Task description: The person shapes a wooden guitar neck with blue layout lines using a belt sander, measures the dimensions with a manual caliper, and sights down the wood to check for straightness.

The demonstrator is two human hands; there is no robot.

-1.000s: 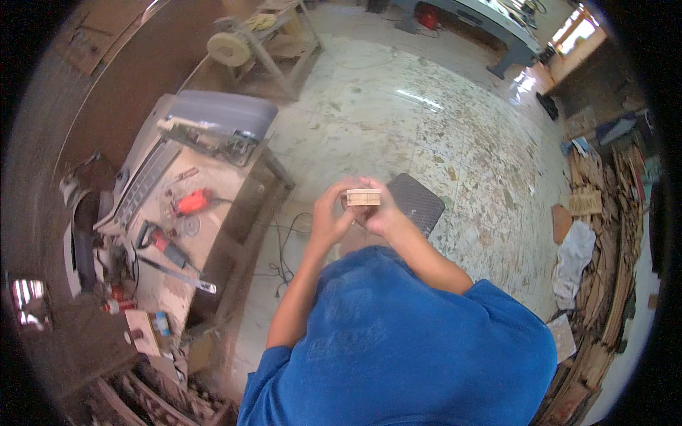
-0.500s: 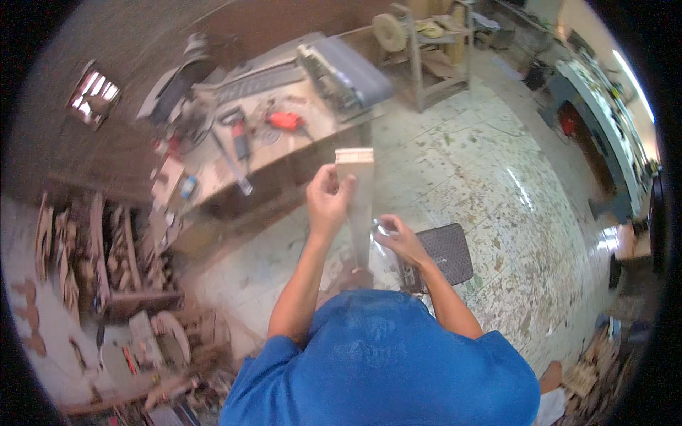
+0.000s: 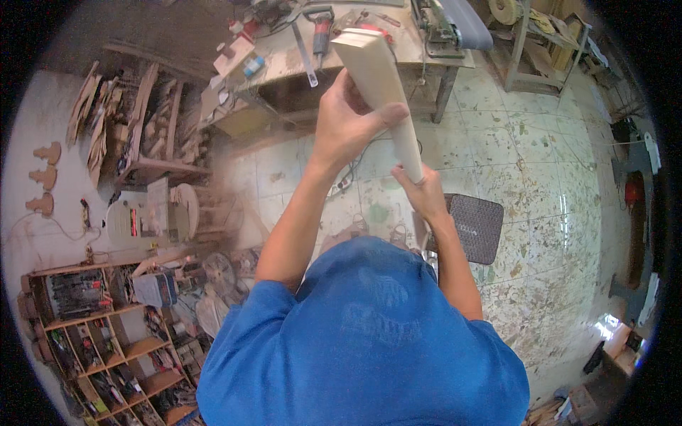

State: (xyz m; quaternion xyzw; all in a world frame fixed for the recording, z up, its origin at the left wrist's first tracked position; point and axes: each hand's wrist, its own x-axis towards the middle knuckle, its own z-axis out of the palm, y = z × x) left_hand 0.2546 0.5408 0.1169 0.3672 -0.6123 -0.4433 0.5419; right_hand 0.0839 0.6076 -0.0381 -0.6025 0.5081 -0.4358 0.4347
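A long pale wooden board is held up at a slant, its upper end in front of the workbench. My left hand grips it below that end, fingers behind and thumb across the narrow side. My right hand is closed on the lower end, thumb and fingers around it. Beyond the board, the cluttered bench carries a red-and-black power tool, a metal straight strip and a belt sander.
A dark textured mat lies on the floor right of my forearm. A wooden rack with scraps stands at the left, compartment shelves at lower left. A wooden stand is at back right, a machine at the far right.
The view has swung toward the bench and left side. Both hands have moved the board up and away from my body; my right hand, apart from it half a second ago, now grips its lower end.
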